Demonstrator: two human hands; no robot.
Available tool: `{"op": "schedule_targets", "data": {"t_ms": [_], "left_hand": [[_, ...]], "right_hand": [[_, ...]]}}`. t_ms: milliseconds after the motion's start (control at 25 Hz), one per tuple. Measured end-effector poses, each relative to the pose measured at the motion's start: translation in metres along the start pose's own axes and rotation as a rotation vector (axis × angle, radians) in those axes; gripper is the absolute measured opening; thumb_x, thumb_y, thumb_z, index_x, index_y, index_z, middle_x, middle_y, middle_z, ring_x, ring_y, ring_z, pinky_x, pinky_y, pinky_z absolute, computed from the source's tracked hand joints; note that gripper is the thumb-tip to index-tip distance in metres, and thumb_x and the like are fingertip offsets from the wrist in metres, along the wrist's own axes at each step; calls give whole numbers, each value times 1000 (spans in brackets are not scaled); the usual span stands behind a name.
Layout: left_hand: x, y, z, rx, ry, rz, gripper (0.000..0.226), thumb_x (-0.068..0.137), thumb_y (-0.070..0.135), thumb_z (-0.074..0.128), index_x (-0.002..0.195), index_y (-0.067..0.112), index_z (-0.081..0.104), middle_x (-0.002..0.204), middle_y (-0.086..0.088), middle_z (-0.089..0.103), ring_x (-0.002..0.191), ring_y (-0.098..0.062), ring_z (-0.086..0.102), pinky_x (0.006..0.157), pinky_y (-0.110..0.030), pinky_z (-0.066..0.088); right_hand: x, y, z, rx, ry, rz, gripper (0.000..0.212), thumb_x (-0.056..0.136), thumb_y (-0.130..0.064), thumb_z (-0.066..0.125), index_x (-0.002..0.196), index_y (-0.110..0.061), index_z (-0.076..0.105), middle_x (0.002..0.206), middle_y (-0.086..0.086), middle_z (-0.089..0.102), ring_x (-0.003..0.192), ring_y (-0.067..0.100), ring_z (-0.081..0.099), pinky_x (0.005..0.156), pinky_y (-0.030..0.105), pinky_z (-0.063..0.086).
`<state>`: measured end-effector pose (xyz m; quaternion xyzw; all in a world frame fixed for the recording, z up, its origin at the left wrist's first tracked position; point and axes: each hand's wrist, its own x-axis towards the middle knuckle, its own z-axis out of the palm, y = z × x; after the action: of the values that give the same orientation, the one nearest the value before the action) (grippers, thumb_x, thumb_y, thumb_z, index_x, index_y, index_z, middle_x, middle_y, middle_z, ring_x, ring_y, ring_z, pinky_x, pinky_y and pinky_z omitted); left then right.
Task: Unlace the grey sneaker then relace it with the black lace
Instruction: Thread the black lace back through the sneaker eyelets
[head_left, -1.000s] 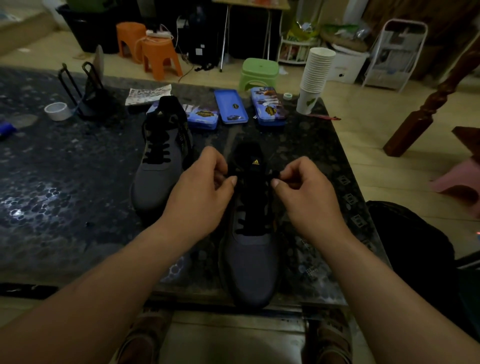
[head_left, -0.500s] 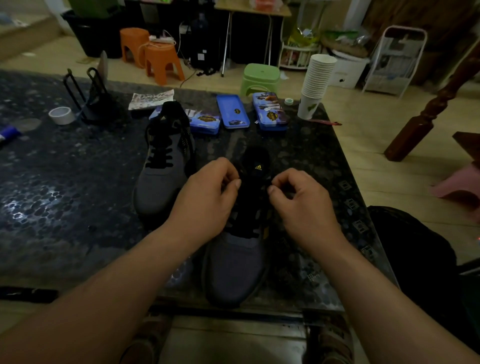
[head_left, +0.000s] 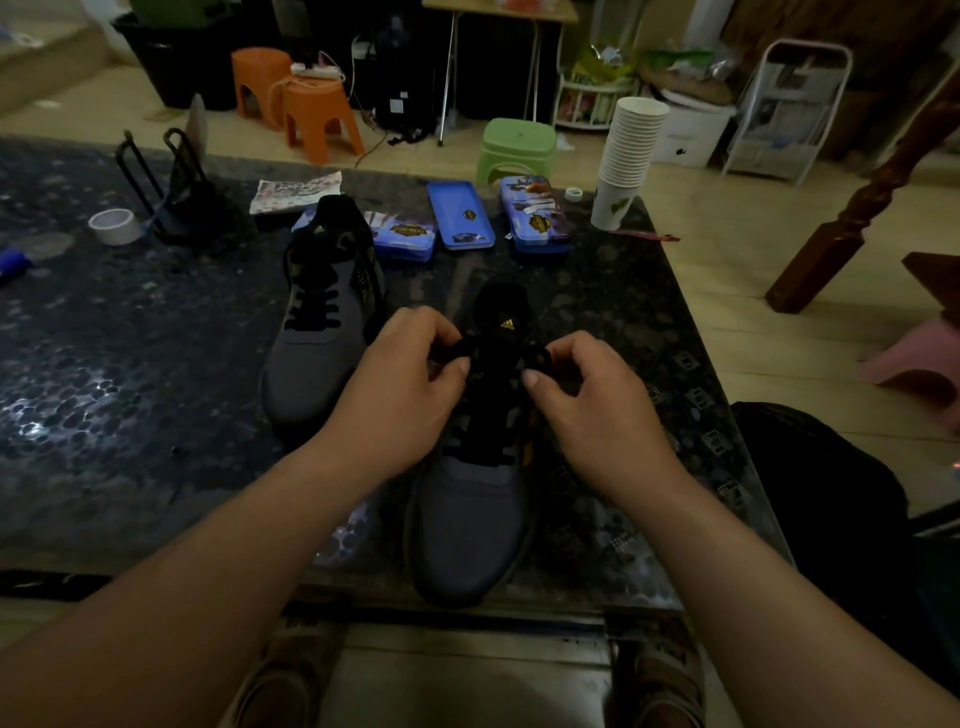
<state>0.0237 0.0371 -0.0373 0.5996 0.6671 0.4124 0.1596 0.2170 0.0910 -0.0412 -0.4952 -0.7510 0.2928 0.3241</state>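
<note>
Toe toward me, the grey sneaker lies at the near edge of the dark surface. Above its tongue my left hand and right hand each pinch a bit of the black lace between thumb and curled fingers, one on either side of the sneaker. Left of it and further from me sits a second sneaker, laced. Beyond it lie blue tins; beyond it to the right stands a stack of paper cups.
</note>
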Motion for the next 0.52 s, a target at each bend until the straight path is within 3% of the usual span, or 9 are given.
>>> {"op": "schedule_targets", "data": {"t_ms": [120, 280, 360, 440, 520], "left_hand": [[1, 0, -4, 16, 5, 0, 6, 101, 21, 63, 96, 21, 59, 93, 6, 59, 83, -4, 57, 70, -18, 46], [1, 2, -7, -10, -39, -50, 9, 103, 26, 59, 95, 21, 58, 85, 4, 62, 76, -9, 56, 61, -19, 42], [3, 0, -10, -85, -62, -58, 11, 104, 28, 57, 95, 22, 61, 88, 4, 64, 79, -8, 59, 70, -24, 49], [10, -6, -13, -196, -48, -112, 8, 106, 26, 54, 103, 25, 61, 90, 5, 69, 85, -17, 66, 81, -41, 57], [13, -8, -13, -125, -72, -99, 7, 104, 25, 59, 110, 28, 58, 87, 6, 68, 81, -13, 66, 78, -39, 58]], "right_hand": [[2, -2, -1, 30, 42, 33, 9, 99, -29, 65, 90, -28, 64, 86, -7, 63, 76, 2, 58, 65, 17, 43], [0, -7, -8, 68, 17, 101, 15, 100, -27, 63, 85, -25, 63, 73, -10, 62, 65, -3, 55, 55, 11, 38], [-1, -9, -12, 136, -39, 120, 15, 100, -25, 62, 86, -23, 65, 72, -6, 64, 61, 4, 56, 56, 20, 43], [3, -8, -16, 282, -25, 204, 13, 100, -20, 58, 93, -22, 69, 81, 6, 71, 72, 24, 65, 67, 41, 53], [9, -5, -16, 263, -9, 191, 12, 100, -18, 61, 100, -26, 69, 86, 2, 72, 80, 23, 68, 73, 41, 57]]}}
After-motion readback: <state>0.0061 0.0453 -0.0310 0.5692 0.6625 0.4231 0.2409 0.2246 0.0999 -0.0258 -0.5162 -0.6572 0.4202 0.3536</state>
